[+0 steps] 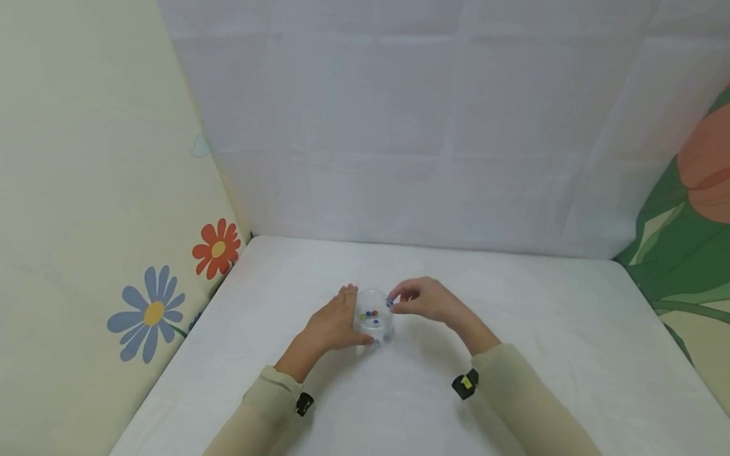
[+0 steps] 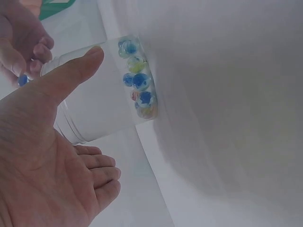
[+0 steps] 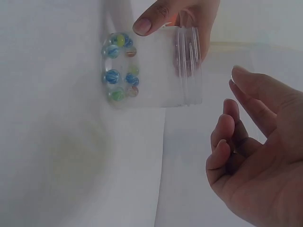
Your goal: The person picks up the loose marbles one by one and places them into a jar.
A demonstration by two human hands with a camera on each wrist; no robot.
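A clear, straight-sided jar [image 1: 368, 331] stands upright on the white table, its threaded mouth uncovered. Several glass marbles [image 3: 112, 76], with blue, green, yellow and reddish swirls, lie on its bottom. My left hand [image 1: 332, 321] holds the jar from the left, the thumb [image 2: 78, 71] along its near side and the other fingers on its far side. To the right of the jar's mouth, my right hand [image 1: 428, 300] pinches a blue marble [image 2: 22, 80] between thumb and fingertip. In the right wrist view that marble is mostly hidden by the fingers.
White cloth [image 1: 486, 403] covers the table, and a white sheet [image 1: 409, 119] hangs behind it. At the left stands a cream wall with painted flowers [image 1: 154, 313]; a large painted tulip [image 1: 729, 160] is at the right. Each sleeve has a dark wrist device [image 1: 465, 384] nearby.
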